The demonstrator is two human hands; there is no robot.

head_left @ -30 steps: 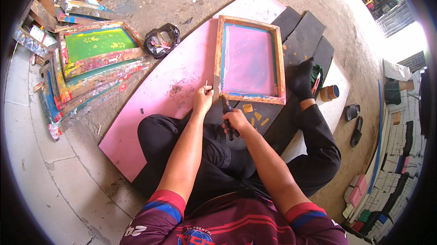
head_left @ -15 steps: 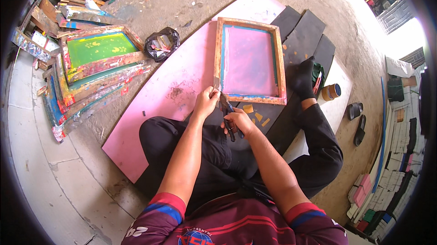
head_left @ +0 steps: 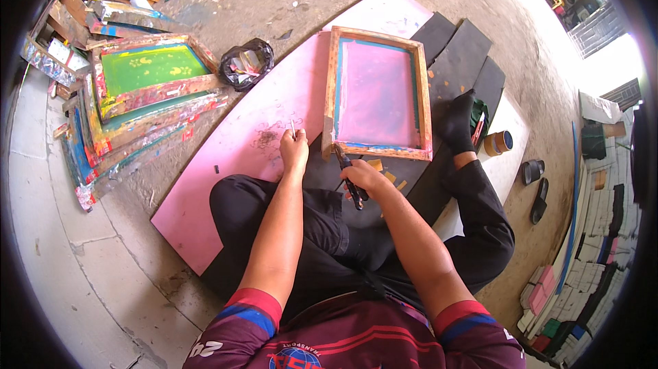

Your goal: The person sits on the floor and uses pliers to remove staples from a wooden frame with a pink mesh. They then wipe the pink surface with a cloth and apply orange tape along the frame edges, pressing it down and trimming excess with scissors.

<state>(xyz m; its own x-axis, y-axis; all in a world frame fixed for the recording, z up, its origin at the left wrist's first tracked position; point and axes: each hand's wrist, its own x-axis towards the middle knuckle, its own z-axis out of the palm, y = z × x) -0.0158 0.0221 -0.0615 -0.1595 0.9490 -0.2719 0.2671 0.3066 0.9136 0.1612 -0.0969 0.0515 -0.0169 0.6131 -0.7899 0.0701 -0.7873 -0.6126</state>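
My right hand (head_left: 369, 178) grips pliers (head_left: 351, 180) with dark handles. Their jaws point up at the lower left corner of a wooden screen-printing frame (head_left: 331, 94); whether they touch the wood I cannot tell. The frame's mesh (head_left: 377, 94) looks pinkish, with teal and blue edging. To the left, over the pink sheet (head_left: 219, 143), my left hand (head_left: 295, 153) is closed on a thin pale strip (head_left: 293, 125) that sticks up past the fingertips; its kind is too small to make out. Dark curly scraps (head_left: 267, 138) lie on the sheet beside that hand.
Paint-stained frames (head_left: 157, 84) are stacked at the left, near a black plastic bag (head_left: 245, 64) of scraps. Dark boards (head_left: 459, 60) lie right of the frame. A brown jar (head_left: 498, 143) stands beyond my foot, with sandals (head_left: 540, 201) farther right. Yellowish pieces (head_left: 391, 177) lie by my right hand.
My left hand has moved away from the frame's corner, leftward over the pink sheet, with the thin strip in it. My right hand with the pliers has shifted slightly right.
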